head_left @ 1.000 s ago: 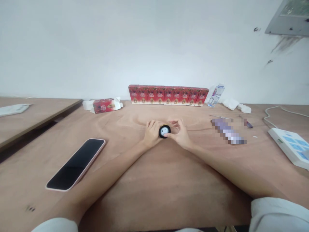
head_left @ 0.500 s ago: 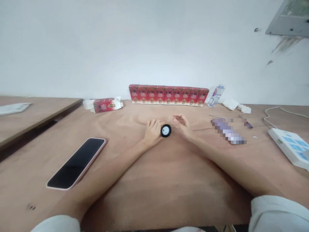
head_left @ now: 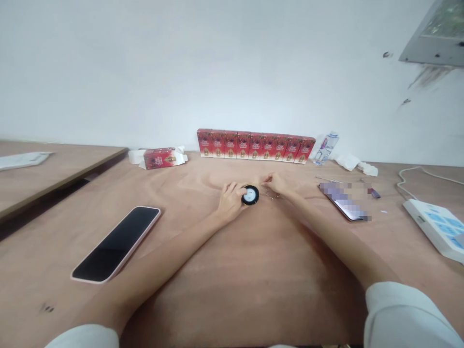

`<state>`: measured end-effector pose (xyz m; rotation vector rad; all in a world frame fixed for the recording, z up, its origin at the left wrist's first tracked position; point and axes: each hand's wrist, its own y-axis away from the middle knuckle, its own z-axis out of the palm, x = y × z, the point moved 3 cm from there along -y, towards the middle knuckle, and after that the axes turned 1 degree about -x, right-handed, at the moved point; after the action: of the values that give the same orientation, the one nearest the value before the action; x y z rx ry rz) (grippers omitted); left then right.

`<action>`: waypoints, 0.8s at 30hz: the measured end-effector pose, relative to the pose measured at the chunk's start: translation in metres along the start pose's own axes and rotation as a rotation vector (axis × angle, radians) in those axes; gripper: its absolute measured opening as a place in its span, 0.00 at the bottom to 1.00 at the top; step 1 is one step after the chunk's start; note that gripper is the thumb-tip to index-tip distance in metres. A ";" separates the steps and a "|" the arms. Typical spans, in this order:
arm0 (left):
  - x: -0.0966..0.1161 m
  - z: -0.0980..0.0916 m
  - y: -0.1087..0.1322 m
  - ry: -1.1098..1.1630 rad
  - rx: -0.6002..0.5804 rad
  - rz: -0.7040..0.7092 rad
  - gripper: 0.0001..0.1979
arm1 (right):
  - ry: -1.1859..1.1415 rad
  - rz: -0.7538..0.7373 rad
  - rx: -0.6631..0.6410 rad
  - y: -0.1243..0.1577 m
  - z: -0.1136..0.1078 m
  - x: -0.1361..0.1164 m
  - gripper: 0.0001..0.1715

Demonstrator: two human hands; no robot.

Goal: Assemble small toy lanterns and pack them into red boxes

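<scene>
My left hand is wrapped around the side of a small round object with a black rim and a white face, which points toward me. A bit of gold colour shows at its upper edge, and the rest of its body is hidden behind the rim. The thumb reaches onto the face. Just right of it, my right hand has its fingers pinched together; what they hold, if anything, is too small to make out. Below that hand, small thin metal pieces lie on the wooden table.
Several red boxes stand in a row against the wall. An opened red box lies to their left. A phone is at left; another, partly blurred phone, a clear bottle, crumpled tissue and a power strip are at right.
My right hand's fingers have gone from spread to pinched, near the round object. The left thumb has come onto the object's face. The view has shifted slightly.
</scene>
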<state>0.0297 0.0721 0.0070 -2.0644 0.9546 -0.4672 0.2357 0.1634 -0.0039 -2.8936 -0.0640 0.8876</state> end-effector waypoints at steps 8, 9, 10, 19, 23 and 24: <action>0.001 0.000 0.000 -0.031 0.024 -0.020 0.12 | 0.011 0.073 -0.134 -0.012 -0.006 -0.001 0.10; 0.000 0.000 0.000 -0.034 0.015 -0.024 0.13 | 0.009 0.073 -0.148 -0.013 -0.008 -0.003 0.11; 0.000 0.001 0.000 -0.035 0.008 -0.025 0.13 | 0.006 0.074 -0.159 -0.014 -0.009 -0.004 0.11; 0.000 0.003 -0.001 -0.017 -0.043 -0.051 0.08 | -0.052 0.092 -0.189 -0.013 -0.011 -0.004 0.14; 0.002 0.000 -0.003 -0.023 -0.039 -0.047 0.07 | -0.088 0.056 -0.164 -0.006 -0.012 -0.008 0.16; 0.002 0.000 -0.003 -0.021 -0.035 -0.042 0.07 | -0.101 0.039 -0.153 -0.003 -0.013 -0.011 0.16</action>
<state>0.0327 0.0715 0.0092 -2.1197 0.9148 -0.4526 0.2342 0.1638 0.0135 -2.9970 -0.0885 1.0803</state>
